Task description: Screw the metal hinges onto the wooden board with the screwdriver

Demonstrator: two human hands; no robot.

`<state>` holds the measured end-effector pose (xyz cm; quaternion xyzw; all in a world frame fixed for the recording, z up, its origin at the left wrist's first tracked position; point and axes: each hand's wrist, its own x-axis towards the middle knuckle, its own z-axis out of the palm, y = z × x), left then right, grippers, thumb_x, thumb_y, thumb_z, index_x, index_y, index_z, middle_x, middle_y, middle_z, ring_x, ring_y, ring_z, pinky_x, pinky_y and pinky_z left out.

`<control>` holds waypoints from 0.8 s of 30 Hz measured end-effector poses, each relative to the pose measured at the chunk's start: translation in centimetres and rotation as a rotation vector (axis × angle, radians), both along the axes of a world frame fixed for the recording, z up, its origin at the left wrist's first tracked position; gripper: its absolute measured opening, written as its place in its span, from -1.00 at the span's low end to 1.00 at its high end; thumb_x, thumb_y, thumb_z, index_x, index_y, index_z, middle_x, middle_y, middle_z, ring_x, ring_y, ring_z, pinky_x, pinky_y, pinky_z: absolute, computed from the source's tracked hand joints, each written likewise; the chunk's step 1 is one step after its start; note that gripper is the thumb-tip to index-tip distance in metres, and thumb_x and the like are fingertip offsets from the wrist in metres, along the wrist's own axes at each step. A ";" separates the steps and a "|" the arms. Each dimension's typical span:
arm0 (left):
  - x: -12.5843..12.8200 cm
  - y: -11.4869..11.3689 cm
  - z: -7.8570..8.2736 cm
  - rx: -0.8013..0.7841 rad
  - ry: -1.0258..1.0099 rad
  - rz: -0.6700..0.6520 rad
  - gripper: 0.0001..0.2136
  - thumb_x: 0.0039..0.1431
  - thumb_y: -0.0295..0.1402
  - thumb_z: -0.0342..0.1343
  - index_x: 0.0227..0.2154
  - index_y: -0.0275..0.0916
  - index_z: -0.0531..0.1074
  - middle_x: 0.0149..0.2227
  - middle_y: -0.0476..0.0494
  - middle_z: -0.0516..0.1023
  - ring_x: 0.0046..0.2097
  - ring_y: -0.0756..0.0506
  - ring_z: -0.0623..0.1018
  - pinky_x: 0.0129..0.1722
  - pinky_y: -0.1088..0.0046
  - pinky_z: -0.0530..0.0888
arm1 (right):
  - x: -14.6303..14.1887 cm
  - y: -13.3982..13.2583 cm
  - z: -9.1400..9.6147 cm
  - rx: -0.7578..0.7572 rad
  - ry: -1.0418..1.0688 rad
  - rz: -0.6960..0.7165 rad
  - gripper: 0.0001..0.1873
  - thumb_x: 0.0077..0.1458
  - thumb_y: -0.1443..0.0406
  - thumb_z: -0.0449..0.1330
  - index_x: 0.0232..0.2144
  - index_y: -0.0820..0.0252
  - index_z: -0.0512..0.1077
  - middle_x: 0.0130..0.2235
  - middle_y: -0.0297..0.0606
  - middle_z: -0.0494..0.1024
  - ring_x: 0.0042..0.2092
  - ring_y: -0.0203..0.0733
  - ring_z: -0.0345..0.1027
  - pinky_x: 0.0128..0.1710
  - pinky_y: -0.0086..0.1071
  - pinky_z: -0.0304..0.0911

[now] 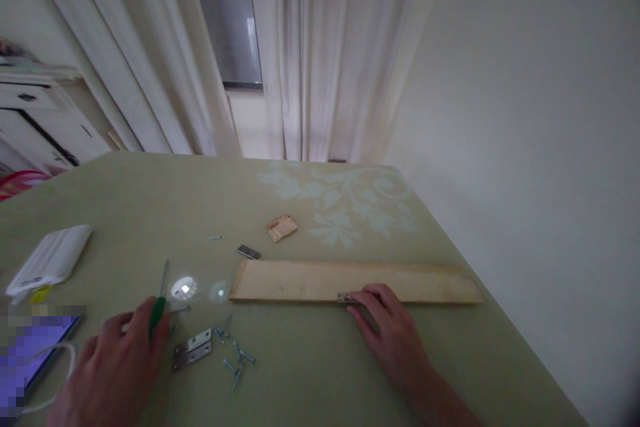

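A long pale wooden board [310,279] lies across the green table [310,373]. My right hand [387,327] rests at the board's near edge, its fingertips pressing a small metal hinge [344,297] against the wood. My left hand [117,363] sits at the lower left, fingers curled on a green-handled screwdriver [158,310] whose shaft points away from me. A second metal hinge [193,349] lies flat just right of that hand, with several loose screws [237,360] beside it.
A white power bank [50,259] and a tablet with a white cable [30,360] lie at the left. A small wood scrap [281,227], a dark metal piece [249,252] and a lone screw [215,237] lie beyond the board. Curtains and a wall stand behind.
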<state>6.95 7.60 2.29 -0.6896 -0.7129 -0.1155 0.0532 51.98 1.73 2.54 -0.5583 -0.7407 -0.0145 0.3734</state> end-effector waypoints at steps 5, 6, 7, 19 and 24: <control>0.4 -0.5 0.8 -0.085 -0.003 0.134 -0.54 0.52 -0.17 -0.20 0.22 -0.33 0.40 0.01 -0.54 0.64 -0.20 -0.43 0.71 -0.33 0.11 0.56 | -0.4 -0.3 1.5 0.110 -0.027 0.046 -0.79 0.42 0.31 0.21 0.07 0.12 0.49 -0.10 -0.13 0.56 -0.08 -0.09 0.53 -0.06 -0.23 0.53; 1.1 -0.6 1.2 -0.077 -0.048 0.159 -0.53 0.52 -0.16 -0.21 0.24 -0.33 0.38 0.08 -0.55 0.63 -0.14 -0.46 0.71 -0.31 0.11 0.56 | -0.5 -0.5 1.9 0.120 -0.028 0.060 -0.78 0.41 0.32 0.21 0.07 0.12 0.49 -0.11 -0.14 0.56 -0.08 -0.09 0.53 -0.05 -0.24 0.52; 1.8 -0.7 1.6 -0.064 -0.088 0.176 -0.52 0.53 -0.16 -0.22 0.25 -0.32 0.37 0.12 -0.55 0.61 -0.08 -0.48 0.70 -0.28 0.10 0.55 | -0.6 -0.6 2.2 0.125 -0.030 0.078 -0.77 0.41 0.35 0.22 0.08 0.12 0.49 -0.11 -0.14 0.56 -0.08 -0.10 0.52 -0.05 -0.25 0.51; 13.7 -4.9 3.6 0.180 -1.142 -0.040 -0.68 0.43 -0.08 0.00 -0.04 -0.19 0.50 -0.27 -0.12 0.67 -0.39 -0.13 0.64 -0.43 0.40 0.62 | -7.4 -2.1 6.3 -0.533 0.504 0.392 -0.53 0.45 -0.04 0.13 0.20 0.06 0.47 0.06 -0.11 0.60 0.02 -0.09 0.54 0.02 -0.22 0.47; 20.1 -8.5 2.8 0.227 -0.982 -0.493 -0.76 0.54 -0.27 -0.06 0.04 -0.11 0.49 0.06 -0.24 0.66 -0.04 -0.13 0.70 -0.13 0.38 0.68 | -10.3 -1.3 6.8 -0.782 0.924 0.476 -0.45 0.38 -0.19 0.11 0.04 0.05 0.56 -0.03 -0.17 0.66 0.01 -0.06 0.56 0.07 -0.18 0.46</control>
